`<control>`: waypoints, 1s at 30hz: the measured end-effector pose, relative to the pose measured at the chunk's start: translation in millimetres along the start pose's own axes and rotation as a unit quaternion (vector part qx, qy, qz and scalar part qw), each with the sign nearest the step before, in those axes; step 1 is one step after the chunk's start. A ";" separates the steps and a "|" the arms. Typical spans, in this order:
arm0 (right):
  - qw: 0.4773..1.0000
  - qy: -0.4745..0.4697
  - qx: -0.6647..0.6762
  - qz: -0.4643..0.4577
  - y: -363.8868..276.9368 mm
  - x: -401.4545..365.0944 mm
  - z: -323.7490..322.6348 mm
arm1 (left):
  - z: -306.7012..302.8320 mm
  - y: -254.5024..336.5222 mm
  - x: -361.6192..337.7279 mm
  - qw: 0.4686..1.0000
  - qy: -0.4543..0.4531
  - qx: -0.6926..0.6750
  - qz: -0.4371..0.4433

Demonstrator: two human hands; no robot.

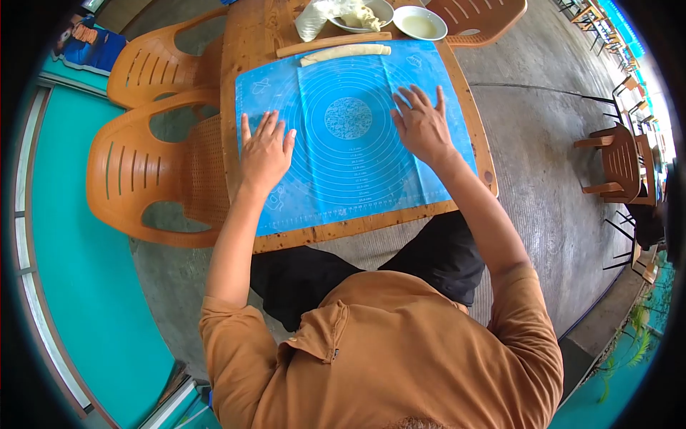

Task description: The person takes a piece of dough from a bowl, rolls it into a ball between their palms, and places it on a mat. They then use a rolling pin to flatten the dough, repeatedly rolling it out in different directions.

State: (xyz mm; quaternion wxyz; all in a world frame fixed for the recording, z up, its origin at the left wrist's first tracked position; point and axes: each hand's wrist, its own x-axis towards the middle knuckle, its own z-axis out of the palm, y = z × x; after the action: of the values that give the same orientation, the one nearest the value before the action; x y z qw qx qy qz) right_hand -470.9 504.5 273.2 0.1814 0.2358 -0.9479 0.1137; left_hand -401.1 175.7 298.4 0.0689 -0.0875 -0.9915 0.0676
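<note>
A blue baking mat (350, 168) with printed circles and rulers lies on the wooden table. My left hand (266, 150) rests near its left side, palm down with the fingers apart. On the right part of the mat, my right hand (423, 125) is spread palm down as well. Neither hand holds anything. Along the mat's far edge lies a pale dough roll (346, 53), beyond both hands. Just behind it is a wooden rolling pin (333, 44), nearly parallel to the roll.
At the table's far end stand a bowl of dough (361, 16), a clear plastic bag (311, 21) and a white bowl with pale liquid (420, 24). Orange chairs (146, 168) flank the wooden table (314, 241) on the left; another chair (480, 16) is at far right.
</note>
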 end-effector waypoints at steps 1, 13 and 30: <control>0.998 -0.025 0.038 -0.050 -4.8 -2.6 -7.3 | 1.5 -1.0 -0.2 0.998 0.012 -0.058 0.027; 0.998 -0.056 -0.032 -0.003 -6.8 -11.8 -7.1 | 11.9 17.5 7.1 0.992 0.003 -0.110 0.055; 0.997 -0.066 0.022 -0.022 -30.3 60.0 31.8 | 22.1 15.5 85.0 1.000 -0.015 0.006 0.009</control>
State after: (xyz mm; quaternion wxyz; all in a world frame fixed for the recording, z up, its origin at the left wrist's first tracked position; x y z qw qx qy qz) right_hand -514.7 444.3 272.0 0.1157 0.2672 -0.9497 0.1149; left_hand -484.7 203.6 285.1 0.0543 -0.0953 -0.9911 0.0749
